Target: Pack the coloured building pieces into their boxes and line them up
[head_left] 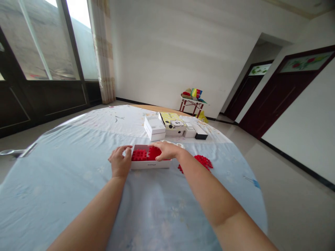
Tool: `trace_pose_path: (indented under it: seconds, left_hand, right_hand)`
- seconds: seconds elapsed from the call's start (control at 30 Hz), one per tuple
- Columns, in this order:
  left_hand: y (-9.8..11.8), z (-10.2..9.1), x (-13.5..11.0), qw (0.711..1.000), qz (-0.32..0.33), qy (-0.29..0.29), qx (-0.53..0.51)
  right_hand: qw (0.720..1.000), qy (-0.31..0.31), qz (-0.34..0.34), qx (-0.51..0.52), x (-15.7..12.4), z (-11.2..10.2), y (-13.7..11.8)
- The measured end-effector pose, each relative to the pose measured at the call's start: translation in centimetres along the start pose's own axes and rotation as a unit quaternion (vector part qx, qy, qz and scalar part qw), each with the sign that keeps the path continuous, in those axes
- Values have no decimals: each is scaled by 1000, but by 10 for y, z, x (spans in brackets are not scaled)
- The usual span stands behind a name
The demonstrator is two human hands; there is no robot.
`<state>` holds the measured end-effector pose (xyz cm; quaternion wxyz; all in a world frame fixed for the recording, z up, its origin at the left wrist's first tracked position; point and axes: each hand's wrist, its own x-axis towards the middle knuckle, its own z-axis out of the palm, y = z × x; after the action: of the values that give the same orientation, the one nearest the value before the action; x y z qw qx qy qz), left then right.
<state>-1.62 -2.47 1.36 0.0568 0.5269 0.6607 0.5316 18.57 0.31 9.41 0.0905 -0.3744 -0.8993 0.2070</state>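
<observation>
A shallow white box (150, 164) lies on the round table and holds several red plastic pieces (141, 154). My left hand (119, 163) is closed round the box's left end, thumb on the rim. My right hand (167, 150) rests palm down over the right side of the box, fingers curled onto the red pieces there. What lies under those fingers is hidden. A loose pile of more red pieces (202, 161) sits on the cloth just right of the box, beside my right forearm.
The table wears a pale blue cloth (78, 181). Behind the box stand a white box (154, 128), a yellow cartoon-printed box (173, 122) and a black-and-white box (198, 131). A small red table with toys (192, 101) stands by the far wall. Dark doors are on the right.
</observation>
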Motion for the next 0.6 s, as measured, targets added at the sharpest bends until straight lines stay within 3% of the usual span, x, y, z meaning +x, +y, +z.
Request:
trace_pose_path:
  seconds: [0.07,0.2,0.37,0.6]
  left_hand:
    - [-1,1,0,1000,-1,0,-2]
    - [-1,2,0,1000,-1,2,-3]
    - [0,2,0,1000,-6,-3,-4]
    - [-2,2,2,1000,-4,-5,-1]
  right_hand:
    - [1000,-10,-4,13,0,1,3]
    - [999,32,10,31,-5,3,11]
    - [996,54,64,-26,-10,11,11]
    - [996,71,41,-34,-14,18,3]
